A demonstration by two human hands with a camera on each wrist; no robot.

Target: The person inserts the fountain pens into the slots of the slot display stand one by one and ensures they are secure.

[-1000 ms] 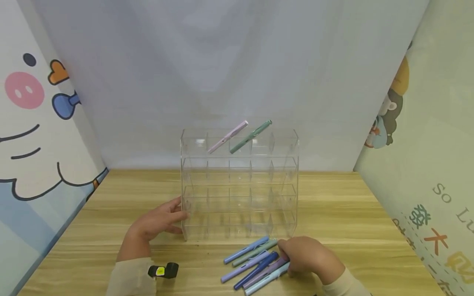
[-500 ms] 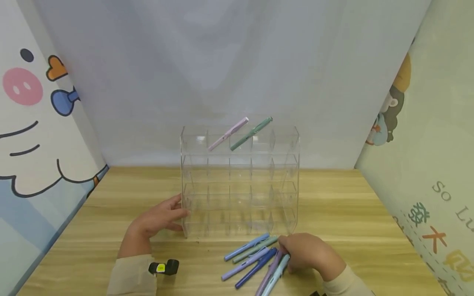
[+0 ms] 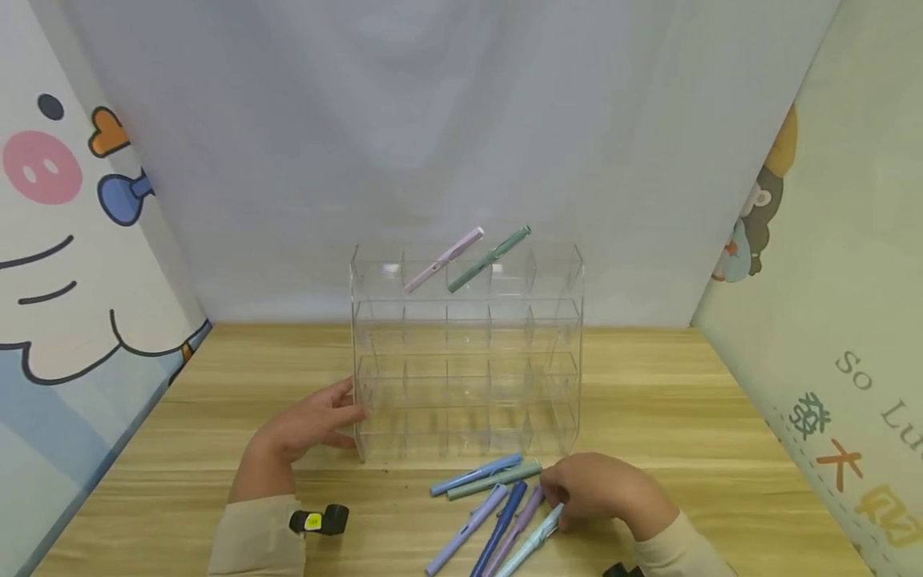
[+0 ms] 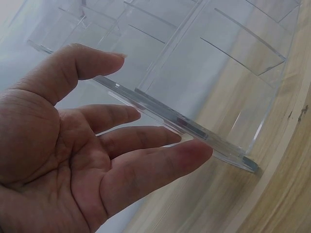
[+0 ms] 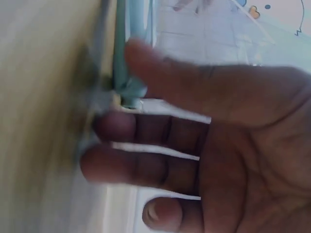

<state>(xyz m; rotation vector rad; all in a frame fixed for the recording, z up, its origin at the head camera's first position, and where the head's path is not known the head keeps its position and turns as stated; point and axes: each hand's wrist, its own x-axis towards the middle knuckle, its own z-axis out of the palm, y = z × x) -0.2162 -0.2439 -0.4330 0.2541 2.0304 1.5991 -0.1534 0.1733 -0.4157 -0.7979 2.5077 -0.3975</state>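
Observation:
A clear acrylic pen rack (image 3: 467,369) stands upright on the table. My left hand (image 3: 310,421) holds its left side panel, with the thumb across the panel's edge and the fingers on the outer side (image 4: 160,150). In front of the rack lie several pens: a light blue pen (image 3: 476,474), a green pen (image 3: 493,481), a lavender pen (image 3: 467,530), a dark blue pen (image 3: 499,529), a purple pen (image 3: 515,530) and a pale blue pen (image 3: 532,542). My right hand (image 3: 598,490) touches their right ends; its fingertips are partly hidden. The right wrist view is blurred.
A pink pen (image 3: 443,260) and a dark green pen (image 3: 490,260) rest slanted in the rack's top row. The wooden table (image 3: 649,401) meets a pale curtain (image 3: 288,160) behind, with printed panels on both sides.
The pens have fanned apart under my right hand: the lavender, dark blue, purple and pale blue ones have turned steeper, away from the light blue and green ones. My left hand stays on the rack.

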